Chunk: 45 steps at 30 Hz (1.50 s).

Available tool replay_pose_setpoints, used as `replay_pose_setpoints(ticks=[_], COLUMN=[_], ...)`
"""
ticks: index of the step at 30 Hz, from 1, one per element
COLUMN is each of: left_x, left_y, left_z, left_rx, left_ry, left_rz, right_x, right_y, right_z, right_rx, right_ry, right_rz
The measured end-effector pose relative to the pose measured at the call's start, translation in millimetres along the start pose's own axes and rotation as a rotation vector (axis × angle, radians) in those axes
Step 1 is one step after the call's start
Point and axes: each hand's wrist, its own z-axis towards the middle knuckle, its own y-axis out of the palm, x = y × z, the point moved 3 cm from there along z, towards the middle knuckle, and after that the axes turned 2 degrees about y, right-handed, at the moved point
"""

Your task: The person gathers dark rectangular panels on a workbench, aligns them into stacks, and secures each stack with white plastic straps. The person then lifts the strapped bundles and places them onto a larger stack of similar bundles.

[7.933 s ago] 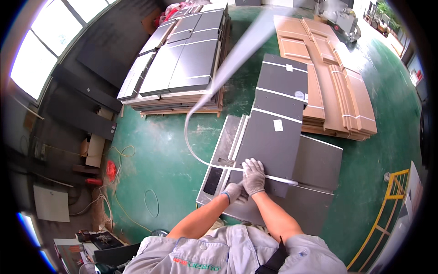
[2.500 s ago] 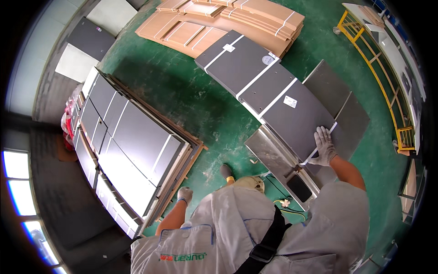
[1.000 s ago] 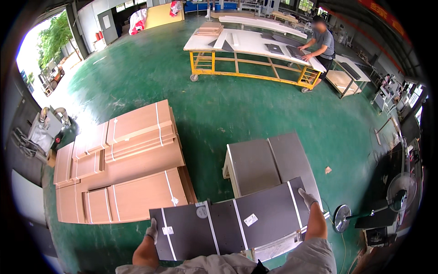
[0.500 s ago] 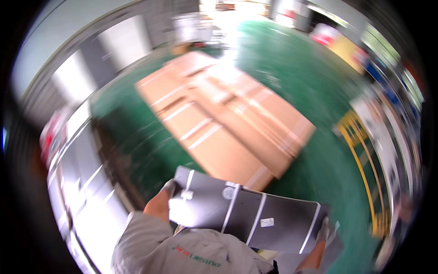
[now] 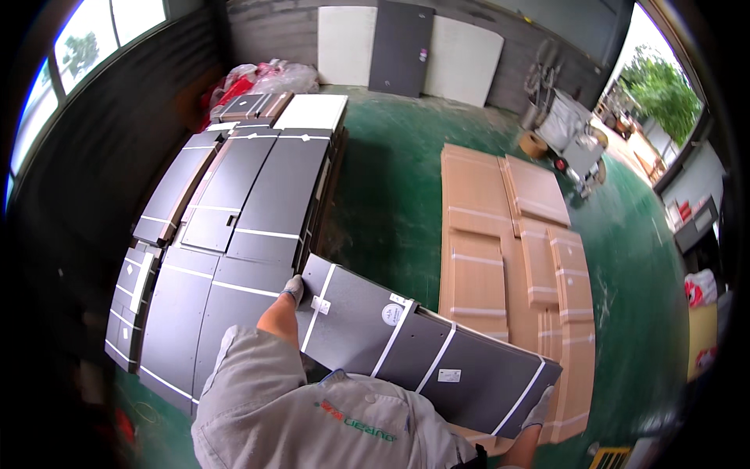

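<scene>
A strapped bundle of dark grey flat panels (image 5: 488, 383) stretches across in front of my body, bound with white straps and marked with small white labels. My left hand (image 5: 293, 290), in a pale work glove, is closed on its left end. At the lower right end my right hand (image 5: 538, 408), also gloved, grips the other short edge. The fingers of both hands are partly hidden by the bundle. Its left end is close beside a stack of grey panels (image 5: 262, 187); whether the two touch I cannot tell.
Brown cardboard-coloured strapped panels (image 5: 476, 187) lie stacked on the green floor (image 5: 383, 180) to the right. Large white and dark boards (image 5: 400, 51) lean on the far wall. Plastic wrapping (image 5: 285, 76) is heaped behind the grey stack. A wheeled machine (image 5: 582, 160) stands far right.
My view has turned left, bringing the grey stack fully into sight and shifting the brown panels rightward. Both hands still hold the bundle, which now tilts lower toward its right end.
</scene>
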Motion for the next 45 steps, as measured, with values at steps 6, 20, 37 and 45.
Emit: replay_pose_setpoints(ticks=[6, 20, 37, 45], left_x=[119, 348, 651, 707], left_y=[37, 51, 77, 117], left_z=[98, 265, 611, 709], left_rx=[0.146, 0.426, 0.583, 0.721], left_ry=[0.071, -0.140, -0.154, -0.278], left_rz=[0.188, -0.350, -0.173, -0.205], right_x=[-85, -253, -305, -391], right_y=[242, 741, 1240, 1534], right_z=[154, 572, 844, 955], right_rx=[-0.037, -0.293, -0.516, -0.552], right_ry=[-0.075, -0.107, 0.097, -0.364], right_rz=[-0.145, -0.500, -0.523, -0.768])
